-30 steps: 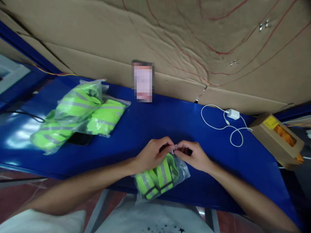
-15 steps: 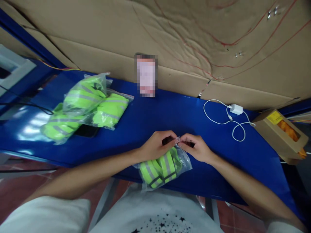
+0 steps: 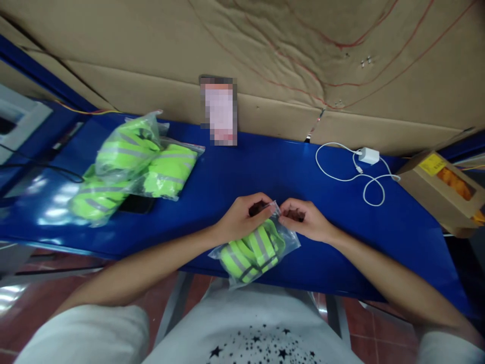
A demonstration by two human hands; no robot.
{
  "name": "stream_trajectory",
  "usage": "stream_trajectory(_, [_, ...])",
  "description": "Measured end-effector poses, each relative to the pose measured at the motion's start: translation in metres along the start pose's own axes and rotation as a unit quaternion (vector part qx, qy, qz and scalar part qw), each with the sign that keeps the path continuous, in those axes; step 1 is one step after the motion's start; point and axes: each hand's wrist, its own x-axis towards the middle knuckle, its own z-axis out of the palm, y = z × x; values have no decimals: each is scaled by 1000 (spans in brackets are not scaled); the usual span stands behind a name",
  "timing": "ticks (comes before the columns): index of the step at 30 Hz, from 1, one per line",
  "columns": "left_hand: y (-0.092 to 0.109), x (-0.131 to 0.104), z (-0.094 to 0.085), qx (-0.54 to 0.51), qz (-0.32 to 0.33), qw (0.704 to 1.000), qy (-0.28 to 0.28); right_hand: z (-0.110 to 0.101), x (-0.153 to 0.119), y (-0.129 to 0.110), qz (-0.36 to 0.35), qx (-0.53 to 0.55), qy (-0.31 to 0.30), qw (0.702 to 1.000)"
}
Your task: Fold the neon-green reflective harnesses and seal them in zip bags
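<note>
A clear plastic bag (image 3: 291, 237) with a folded neon-yellow vest (image 3: 252, 250) with grey stripes inside lies at the front edge of the blue table. My left hand (image 3: 248, 217) pinches the bag's top edge between thumb and fingers. Just to its right, my right hand (image 3: 305, 220) has its fingers closed on the same edge. The two hands are close together, with a short piece of the bag's edge showing between them.
Several bagged neon vests (image 3: 129, 151) are piled at the left on a dark phone (image 3: 138, 203). A pixelated upright device (image 3: 220, 111) leans on the cardboard wall. To the right are a white charger (image 3: 369, 155) with its cable and a cardboard box (image 3: 447, 197).
My hands have parted slightly along the bag's edge, both still holding it. The whole view has shifted a little, so the hands and bag appear higher.
</note>
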Motion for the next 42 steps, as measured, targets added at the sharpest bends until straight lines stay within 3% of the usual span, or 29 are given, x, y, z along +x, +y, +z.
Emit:
stream_trajectory(9, [0, 2, 1, 35, 68, 997, -7, 2, 0, 0, -2, 19, -8, 1000])
stream_trajectory(15, [0, 2, 1, 38, 39, 998, -28, 5, 0, 5, -21, 1, 14, 1000])
stream_trajectory(25, [2, 2, 1, 43, 72, 996, -26, 5, -2, 3, -42, -37, 5, 998])
stream_trajectory(32, [4, 3, -2, 44, 78, 995, 41, 3, -2, 3, -47, -45, 2, 998])
stream_trajectory(37, [3, 3, -1, 56, 106, 992, 36, 3, -3, 5, -69, -74, 13, 995])
stream_trajectory(42, [1, 4, -4, 57, 86, 993, 63, 1, -1, 6, -35, -4, 12, 999])
